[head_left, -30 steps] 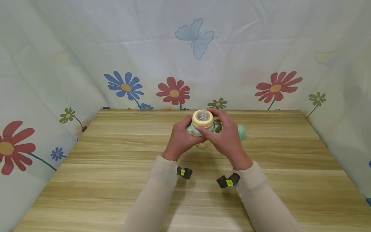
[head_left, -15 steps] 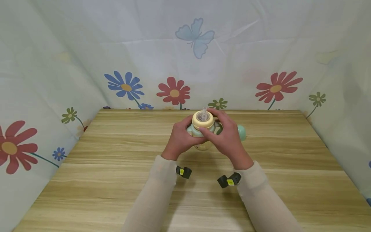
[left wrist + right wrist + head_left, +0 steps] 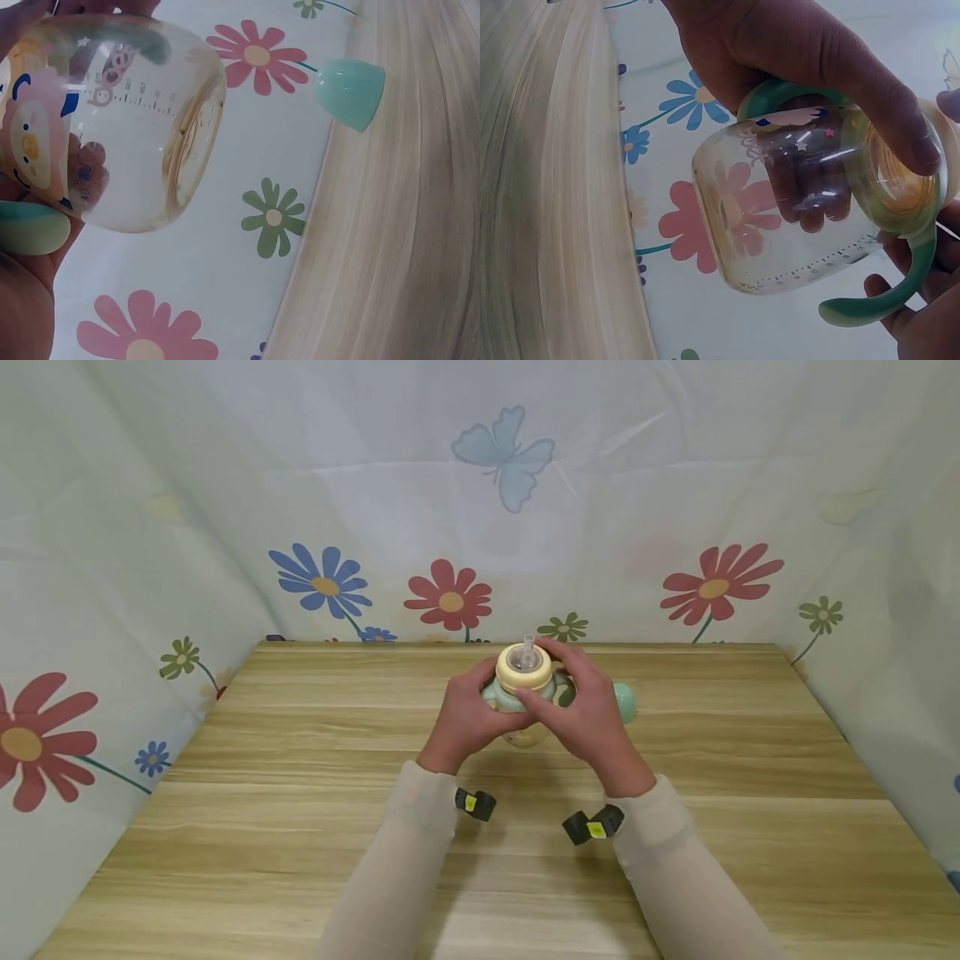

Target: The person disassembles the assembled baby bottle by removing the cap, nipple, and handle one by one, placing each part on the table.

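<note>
Both hands hold a clear baby bottle point(image 3: 524, 670) with a cream-yellow collar, a clear spout on top and green side handles. Its base stands apart from the tabletop in the left wrist view, where the clear body point(image 3: 142, 127) shows a printed cartoon and scale marks. My left hand point(image 3: 477, 718) grips the bottle's left side by the handle. On the other side, my right hand point(image 3: 583, 706) wraps the neck, its thumb point(image 3: 907, 131) lying along the collar. A green handle point(image 3: 881, 304) curves out near the left fingers. The far fingers are partly hidden behind the bottle.
A mint-green dome cap point(image 3: 625, 702) sits on the wooden table point(image 3: 337, 743), just right of my right hand. A flower-printed curtain point(image 3: 600, 510) hangs behind the table and along its sides. Black wrist cameras are strapped at both cuffs.
The bottle shifts and tilts very slightly between both hands. Grips and the cap's place look the same.
</note>
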Motion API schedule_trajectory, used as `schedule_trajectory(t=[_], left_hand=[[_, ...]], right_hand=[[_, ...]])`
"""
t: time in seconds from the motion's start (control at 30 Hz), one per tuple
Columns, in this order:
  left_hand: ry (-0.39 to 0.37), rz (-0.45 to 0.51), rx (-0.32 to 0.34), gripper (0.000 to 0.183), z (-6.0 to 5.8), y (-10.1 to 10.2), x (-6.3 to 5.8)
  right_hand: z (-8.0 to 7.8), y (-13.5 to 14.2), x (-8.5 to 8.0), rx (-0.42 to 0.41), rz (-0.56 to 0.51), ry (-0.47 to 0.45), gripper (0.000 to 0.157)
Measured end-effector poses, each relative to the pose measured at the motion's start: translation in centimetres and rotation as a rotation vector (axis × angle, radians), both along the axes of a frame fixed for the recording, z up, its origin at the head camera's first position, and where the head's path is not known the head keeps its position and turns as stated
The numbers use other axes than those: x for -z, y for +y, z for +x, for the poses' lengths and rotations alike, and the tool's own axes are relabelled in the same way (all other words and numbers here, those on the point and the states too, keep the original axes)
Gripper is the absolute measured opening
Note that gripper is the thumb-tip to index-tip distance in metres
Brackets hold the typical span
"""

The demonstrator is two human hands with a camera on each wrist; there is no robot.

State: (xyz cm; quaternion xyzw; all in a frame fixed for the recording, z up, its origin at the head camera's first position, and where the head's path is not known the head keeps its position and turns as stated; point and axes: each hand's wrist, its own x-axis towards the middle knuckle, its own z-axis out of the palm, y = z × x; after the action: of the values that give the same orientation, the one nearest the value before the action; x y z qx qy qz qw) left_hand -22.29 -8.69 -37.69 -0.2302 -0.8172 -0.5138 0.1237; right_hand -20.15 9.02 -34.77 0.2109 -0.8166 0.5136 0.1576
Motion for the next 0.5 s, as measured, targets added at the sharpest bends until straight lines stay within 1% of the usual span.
schedule_trajectory(t=[0.2,0.33,0.5], left_hand=[[0.052,-0.021,-0.048,0.067,0.08,0.14,0.08],[0.069,-0.027,-0.071,0.067,0.11,0.27,0.26],[0.091,-0.040,-0.079,0.068,0.08,0.43,0.39]], right_hand=[[0.10,-0.30,-0.07,0.062,0.018,0.008,0.066],[0.08,-0.54,0.06,0.110,0.028,0.024,0.067],[0.02,-0.64,0.22,0.125,0.025,0.036,0.065]])
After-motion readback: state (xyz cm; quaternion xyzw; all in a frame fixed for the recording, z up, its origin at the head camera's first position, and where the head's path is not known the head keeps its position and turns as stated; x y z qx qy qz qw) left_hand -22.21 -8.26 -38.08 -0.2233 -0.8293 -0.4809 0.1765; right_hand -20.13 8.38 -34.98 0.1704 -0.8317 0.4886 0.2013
